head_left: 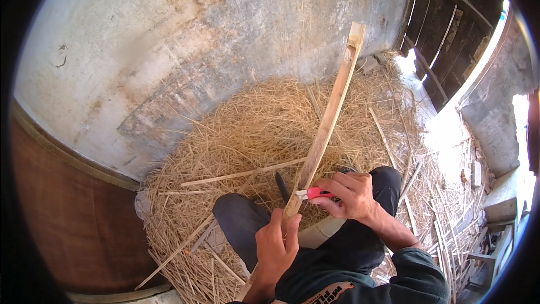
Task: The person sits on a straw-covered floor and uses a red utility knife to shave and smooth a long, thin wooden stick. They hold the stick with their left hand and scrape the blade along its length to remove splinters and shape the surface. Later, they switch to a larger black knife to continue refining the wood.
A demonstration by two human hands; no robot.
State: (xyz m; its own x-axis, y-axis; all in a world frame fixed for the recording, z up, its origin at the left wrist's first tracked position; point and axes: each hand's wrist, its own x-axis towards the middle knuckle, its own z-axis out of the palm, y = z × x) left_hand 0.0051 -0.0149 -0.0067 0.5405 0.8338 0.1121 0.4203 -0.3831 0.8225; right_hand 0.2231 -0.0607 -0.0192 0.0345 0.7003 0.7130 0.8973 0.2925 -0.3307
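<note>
A long split bamboo strip (332, 110) slants from my lap up and away to the right, its hollow inner side showing. My left hand (277, 246) is closed around its near part. In my right hand (350, 194) is a red utility knife (318, 192), gripped with the fingers wrapped over it. The knife's blade end touches the bamboo just beyond my left hand. A dark, narrow blade-like piece (282, 186) stands close to the strip's left side, its lower end hidden behind my leg and the bamboo.
Straw and shavings (253, 118) cover the floor around my bent legs. Several thin bamboo slats (242, 174) lie across it. A stained wall (197, 34) rises ahead, with a brown wooden panel (62, 208) at left and a dark plank door (450, 28) at far right.
</note>
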